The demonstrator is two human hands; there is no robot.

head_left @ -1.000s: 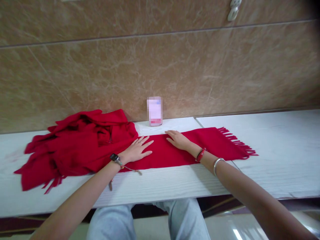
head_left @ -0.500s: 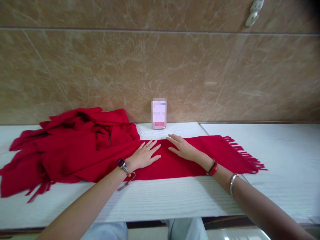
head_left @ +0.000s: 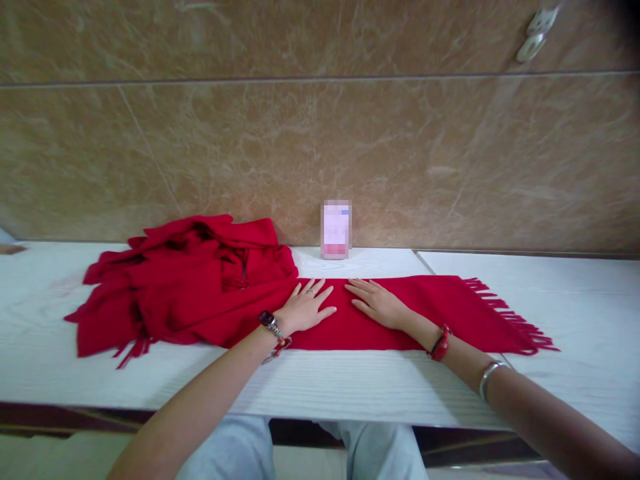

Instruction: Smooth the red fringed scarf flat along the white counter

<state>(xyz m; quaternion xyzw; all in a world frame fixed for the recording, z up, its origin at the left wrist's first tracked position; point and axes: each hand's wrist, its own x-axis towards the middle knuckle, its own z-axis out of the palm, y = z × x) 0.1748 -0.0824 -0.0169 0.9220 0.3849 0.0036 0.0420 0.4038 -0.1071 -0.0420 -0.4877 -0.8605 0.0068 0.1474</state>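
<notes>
bright, soft, even light, prob from overhead/front; no hard shadows. the white table [head_left: 350,393] is a bit washed out, its grain faint. the red scarf [head_left: 430,310] is v. saturated, and creases in its heap at left go dark w/ little detail. only thin, faint shadows sit under the left hand [head_left: 305,310] & right hand [head_left: 377,303]. the marble wall [head_left: 300,147] has a mild sheen, no real glare. the small card [head_left: 336,230] is pixelated. wide-angle bend: wall seams & table edge tilt/curve, top-right corner vignettes to black. forearms go soft near the bottom edge.
</notes>
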